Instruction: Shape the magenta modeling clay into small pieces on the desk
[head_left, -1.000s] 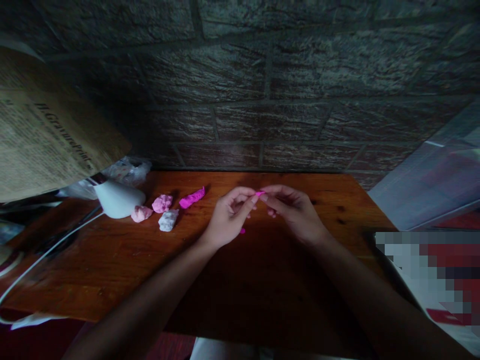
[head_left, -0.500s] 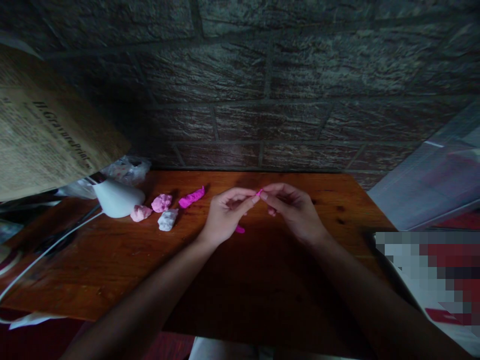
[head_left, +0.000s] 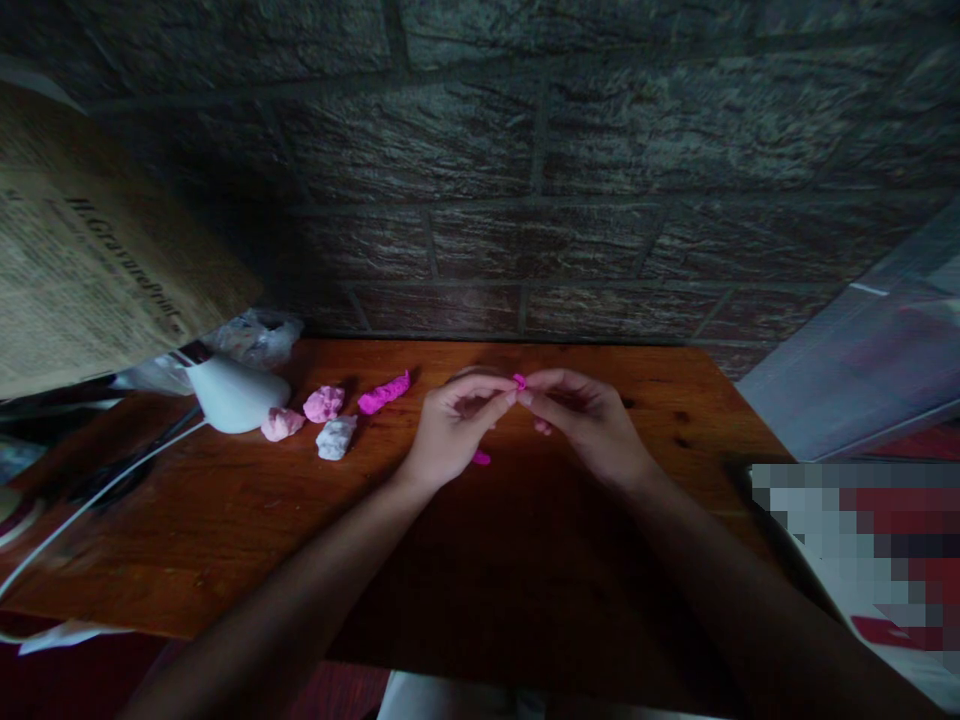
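Left hand (head_left: 454,430) and right hand (head_left: 592,425) pinch a small magenta piece (head_left: 520,382)

Nearest, the wooden worktop (head_left: 247,510) spreads beneath both arms. On it lies a magenta scrap (head_left: 482,458), partly hidden by the left hand. Just beyond, each hand presses thumb and forefinger together on the magenta piece, which sits between the two sets of fingertips, above the worktop. To the left lie a white lump (head_left: 336,438), a pale pink lump (head_left: 283,424), a pink lump (head_left: 324,404) and a rough magenta strip (head_left: 385,392). Farthest back rises a stone-block wall (head_left: 480,150).
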